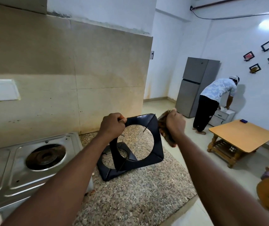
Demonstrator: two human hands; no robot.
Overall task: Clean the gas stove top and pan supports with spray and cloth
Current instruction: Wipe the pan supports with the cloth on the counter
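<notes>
My left hand (112,124) grips the top left corner of a black square pan support (158,144) and holds it tilted up above the granite counter. Pressed against that support's right edge is a brown cloth (163,126), bunched in my right hand (175,123). A second black pan support (109,170) lies flat on the counter underneath. At the left sits the steel gas stove (16,173), its right burner (45,157) bare. No spray bottle is in view.
The speckled granite counter (138,193) ends at the right, with floor beyond. A beige tiled wall (65,79) stands behind the stove. Across the room a person (215,101) bends over a small white cabinet beside a grey fridge (195,85). A wooden table (241,136) stands at right.
</notes>
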